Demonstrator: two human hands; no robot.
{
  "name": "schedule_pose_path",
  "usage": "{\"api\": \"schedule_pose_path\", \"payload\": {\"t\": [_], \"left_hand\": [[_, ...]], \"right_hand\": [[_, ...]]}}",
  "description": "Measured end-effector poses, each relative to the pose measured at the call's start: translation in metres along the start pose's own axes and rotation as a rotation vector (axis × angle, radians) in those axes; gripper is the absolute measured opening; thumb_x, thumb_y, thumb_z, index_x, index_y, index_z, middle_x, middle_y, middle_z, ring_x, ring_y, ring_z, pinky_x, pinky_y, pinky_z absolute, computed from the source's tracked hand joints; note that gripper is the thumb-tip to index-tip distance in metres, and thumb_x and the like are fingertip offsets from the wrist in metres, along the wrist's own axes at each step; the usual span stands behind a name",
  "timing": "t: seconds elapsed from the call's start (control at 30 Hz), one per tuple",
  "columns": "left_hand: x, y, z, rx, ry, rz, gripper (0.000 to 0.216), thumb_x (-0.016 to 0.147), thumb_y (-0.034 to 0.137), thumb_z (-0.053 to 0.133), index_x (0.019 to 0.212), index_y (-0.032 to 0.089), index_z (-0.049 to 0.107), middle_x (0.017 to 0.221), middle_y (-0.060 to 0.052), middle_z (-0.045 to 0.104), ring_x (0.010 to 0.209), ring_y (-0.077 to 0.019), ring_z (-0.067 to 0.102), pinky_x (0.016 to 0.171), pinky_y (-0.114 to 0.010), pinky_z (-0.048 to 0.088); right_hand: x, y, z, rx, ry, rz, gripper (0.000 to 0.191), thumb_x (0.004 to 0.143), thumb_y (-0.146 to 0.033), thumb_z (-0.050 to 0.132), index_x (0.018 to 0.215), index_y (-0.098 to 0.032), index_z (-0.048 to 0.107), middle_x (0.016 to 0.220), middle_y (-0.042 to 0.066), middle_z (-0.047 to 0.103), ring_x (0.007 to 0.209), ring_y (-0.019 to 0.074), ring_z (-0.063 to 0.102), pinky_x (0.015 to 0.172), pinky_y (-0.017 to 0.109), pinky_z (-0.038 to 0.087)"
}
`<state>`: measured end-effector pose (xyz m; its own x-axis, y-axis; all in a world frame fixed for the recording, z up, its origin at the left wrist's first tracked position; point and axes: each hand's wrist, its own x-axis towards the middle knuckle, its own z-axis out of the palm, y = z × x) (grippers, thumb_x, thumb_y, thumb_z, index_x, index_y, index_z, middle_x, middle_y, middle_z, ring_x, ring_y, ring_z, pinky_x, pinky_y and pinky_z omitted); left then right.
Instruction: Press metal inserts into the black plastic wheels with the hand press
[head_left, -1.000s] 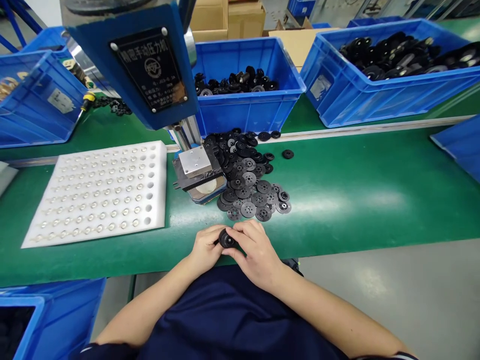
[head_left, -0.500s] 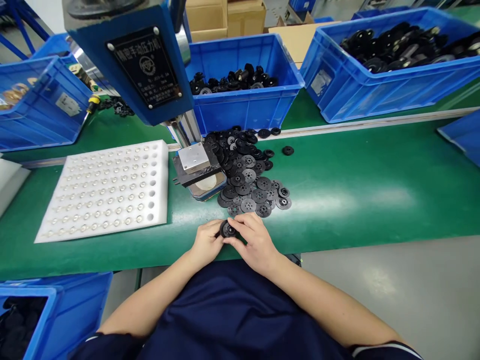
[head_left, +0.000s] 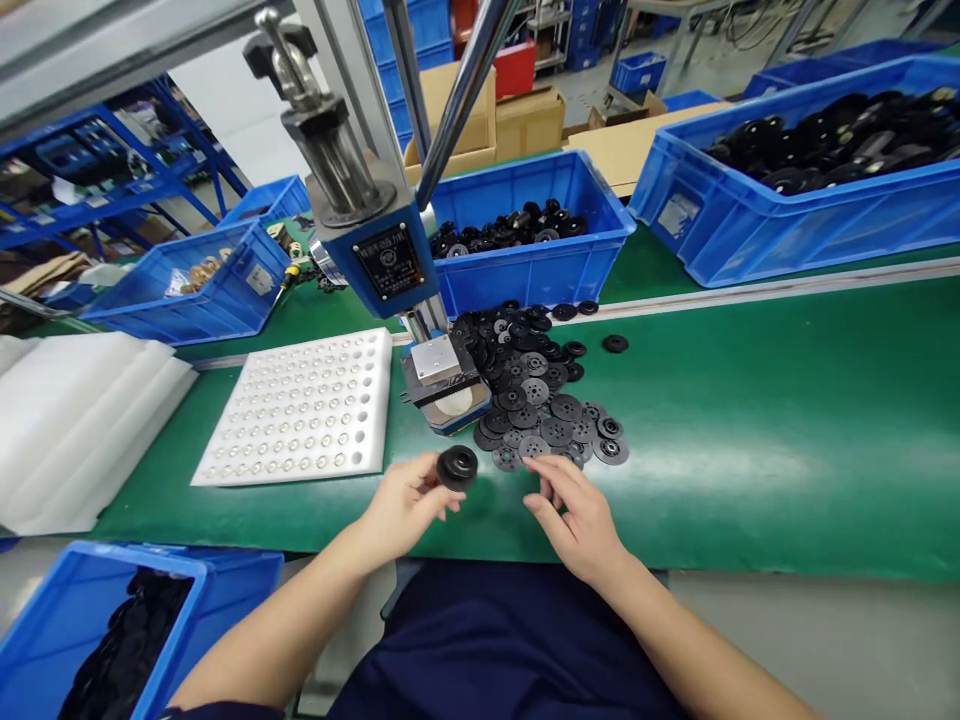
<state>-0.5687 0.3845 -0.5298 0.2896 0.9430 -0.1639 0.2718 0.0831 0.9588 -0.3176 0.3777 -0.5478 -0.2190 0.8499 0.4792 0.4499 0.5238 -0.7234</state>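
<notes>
Between the thumb and fingers of my left hand (head_left: 411,503) is a round black plastic part (head_left: 457,467), tilted so that its stepped hub faces up. My right hand (head_left: 574,510) is apart from it to the right, fingers curved and parted from the thumb, with nothing seen in them. It is close to the near edge of a pile of black discs (head_left: 556,432), many with small holes. Just beyond my left hand stands a blue hand press (head_left: 394,255), with a metal block (head_left: 435,358) at its base.
A white foam tray (head_left: 300,405) with rows of small round pieces lies left of the press. Blue bins (head_left: 536,265) of black parts line the back. Foam sheets (head_left: 90,420) are stacked at far left. Another blue bin (head_left: 202,590) stands below the table's front edge.
My right hand has let go of the black part and moved right. My left hand still holds it, now a little left of the right hand. The camera view has tilted up.
</notes>
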Motion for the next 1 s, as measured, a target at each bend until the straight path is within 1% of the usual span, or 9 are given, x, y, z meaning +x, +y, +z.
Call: {"api": "schedule_pose_path", "payload": {"t": [0.13, 0.2, 0.3, 0.37, 0.53, 0.67, 0.77, 0.9, 1.0], "left_hand": [[-0.002, 0.058, -0.056, 0.102, 0.197, 0.04, 0.02, 0.082, 0.031, 0.071, 0.095, 0.016, 0.065, 0.073, -0.002, 0.068, 0.061, -0.0135, 0.062, 0.057, -0.025, 0.051], [0.005, 0.092, -0.073, 0.126, 0.315, 0.068, 0.025, 0.075, 0.03, 0.077, 0.091, 0.016, 0.066, 0.066, 0.0, 0.065, 0.055, -0.0118, 0.057, 0.052, -0.023, 0.047], [0.023, 0.131, -0.08, 0.135, 0.494, 0.136, 0.027, 0.065, 0.03, 0.081, 0.084, 0.016, 0.068, 0.06, 0.002, 0.061, 0.05, -0.0093, 0.05, 0.047, -0.021, 0.04], [0.038, 0.144, -0.077, 0.111, 0.562, 0.167, 0.029, 0.06, 0.032, 0.083, 0.08, 0.015, 0.07, 0.056, 0.003, 0.057, 0.048, -0.0079, 0.045, 0.045, -0.021, 0.034], [0.07, 0.141, -0.068, 0.065, 0.591, 0.24, 0.03, 0.054, 0.035, 0.085, 0.067, 0.015, 0.066, 0.054, 0.005, 0.052, 0.05, -0.0075, 0.043, 0.05, -0.022, 0.035], [0.085, 0.13, -0.065, 0.131, 0.577, 0.312, 0.029, 0.057, 0.033, 0.084, 0.075, 0.016, 0.07, 0.069, 0.001, 0.067, 0.06, -0.012, 0.055, 0.06, -0.025, 0.046], [0.092, 0.125, -0.065, 0.102, 0.486, 0.299, 0.031, 0.062, 0.037, 0.082, 0.083, 0.015, 0.073, 0.083, -0.006, 0.075, 0.074, -0.0185, 0.066, 0.07, -0.03, 0.053], [0.099, 0.121, -0.063, 0.014, 0.378, 0.293, 0.038, 0.064, 0.042, 0.081, 0.087, 0.013, 0.074, 0.09, -0.011, 0.077, 0.087, -0.025, 0.071, 0.079, -0.036, 0.056], [0.101, 0.121, -0.059, 0.02, 0.372, 0.268, 0.037, 0.064, 0.043, 0.079, 0.085, 0.012, 0.074, 0.087, -0.011, 0.078, 0.084, -0.026, 0.071, 0.076, -0.036, 0.056]], "right_hand": [[-0.012, 0.02, 0.013, -0.03, 0.002, 0.066, 0.027, 0.099, -0.036, 0.05, 0.11, -0.017, 0.065, 0.091, 0.009, 0.065, 0.067, 0.0142, 0.06, 0.065, 0.03, 0.056], [-0.015, 0.025, 0.019, -0.048, -0.004, 0.062, 0.024, 0.098, -0.035, 0.051, 0.106, -0.017, 0.065, 0.088, 0.008, 0.066, 0.066, 0.0147, 0.06, 0.064, 0.03, 0.056], [-0.015, 0.028, 0.024, -0.072, 0.003, 0.047, 0.022, 0.098, -0.033, 0.051, 0.105, -0.018, 0.066, 0.087, 0.008, 0.067, 0.07, 0.0164, 0.064, 0.067, 0.031, 0.057], [-0.014, 0.029, 0.025, -0.077, 0.007, 0.04, 0.022, 0.098, -0.033, 0.05, 0.104, -0.018, 0.066, 0.087, 0.008, 0.068, 0.071, 0.0168, 0.065, 0.067, 0.031, 0.058], [-0.015, 0.033, 0.027, -0.087, 0.012, 0.025, 0.021, 0.098, -0.03, 0.049, 0.102, -0.018, 0.066, 0.087, 0.008, 0.068, 0.071, 0.0161, 0.066, 0.065, 0.028, 0.057], [-0.016, 0.036, 0.029, -0.092, 0.031, 0.014, 0.021, 0.098, -0.03, 0.05, 0.1, -0.017, 0.067, 0.085, 0.007, 0.068, 0.068, 0.015, 0.065, 0.063, 0.027, 0.056], [-0.008, 0.033, 0.025, -0.075, 0.035, 0.0, 0.022, 0.098, -0.031, 0.05, 0.096, -0.017, 0.068, 0.079, 0.005, 0.067, 0.062, 0.0142, 0.063, 0.057, 0.026, 0.055], [0.034, 0.004, -0.005, -0.046, 0.04, -0.051, 0.024, 0.098, -0.033, 0.05, 0.096, -0.018, 0.069, 0.072, 0.004, 0.065, 0.056, 0.0123, 0.059, 0.052, 0.025, 0.053], [0.09, -0.037, -0.045, -0.017, 0.163, -0.12, 0.02, 0.096, -0.033, 0.055, 0.097, -0.018, 0.068, 0.08, 0.005, 0.067, 0.062, 0.0116, 0.06, 0.054, 0.024, 0.052]]}}
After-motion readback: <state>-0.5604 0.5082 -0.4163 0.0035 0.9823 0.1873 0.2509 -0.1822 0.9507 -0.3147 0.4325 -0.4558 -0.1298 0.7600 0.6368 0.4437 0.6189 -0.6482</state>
